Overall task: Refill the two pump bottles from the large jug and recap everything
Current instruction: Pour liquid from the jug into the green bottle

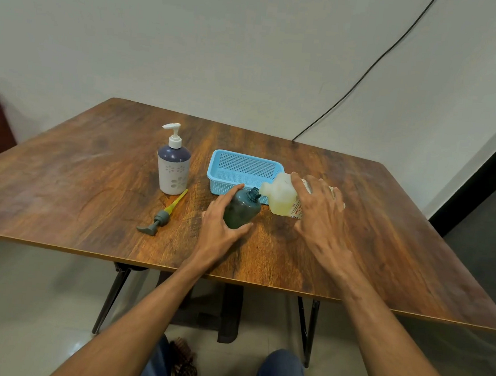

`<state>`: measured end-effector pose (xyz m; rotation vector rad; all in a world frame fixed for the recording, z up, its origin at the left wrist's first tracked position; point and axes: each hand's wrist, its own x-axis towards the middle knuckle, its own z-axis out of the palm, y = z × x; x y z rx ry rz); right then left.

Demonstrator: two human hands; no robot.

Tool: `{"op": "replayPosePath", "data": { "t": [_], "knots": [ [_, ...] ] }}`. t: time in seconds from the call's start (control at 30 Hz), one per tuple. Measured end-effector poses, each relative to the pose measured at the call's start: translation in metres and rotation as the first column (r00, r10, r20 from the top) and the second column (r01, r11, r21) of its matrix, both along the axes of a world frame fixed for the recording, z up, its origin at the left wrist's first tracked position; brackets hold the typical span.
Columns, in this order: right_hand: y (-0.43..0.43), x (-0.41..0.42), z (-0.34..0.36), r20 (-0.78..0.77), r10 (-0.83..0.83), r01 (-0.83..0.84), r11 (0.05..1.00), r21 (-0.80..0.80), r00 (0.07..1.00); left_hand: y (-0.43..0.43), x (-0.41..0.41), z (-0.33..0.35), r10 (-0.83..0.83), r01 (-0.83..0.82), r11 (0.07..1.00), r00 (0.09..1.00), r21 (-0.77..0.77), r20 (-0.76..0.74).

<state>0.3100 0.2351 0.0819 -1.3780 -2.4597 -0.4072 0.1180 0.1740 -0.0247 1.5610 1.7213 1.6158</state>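
Grips the large jug (280, 195) with the curled right hand (319, 212), long axis tipped down to the left of this grip, mouth just at the open neck of the dark bottle (243, 208), clasped by the left hand (222, 227), with loose pump (160, 217) further left.

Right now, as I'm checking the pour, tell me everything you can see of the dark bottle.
The dark bottle is small, round-shouldered and opaque grey-green, seemingly plastic. Its pump is off, so the short neck is open. It leans right toward the jug, whose spout meets its mouth. Its base seems to rest on the table, just in front of the basket. The left hand grips its body, thumb low, fingers over the shoulder. Its fill level cannot be seen.
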Motion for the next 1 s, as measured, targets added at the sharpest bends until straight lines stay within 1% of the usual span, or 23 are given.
{"op": "replayPosePath", "data": {
  "t": [1.0],
  "knots": [
    [0.0016, 0.0016, -0.0011, -0.007, 0.009, -0.009, 1.000, 0.029, 1.000, 0.0019, -0.0004, -0.0027, 0.000, 0.000, 1.000, 1.000, -0.002, -0.019]
  ]
}}
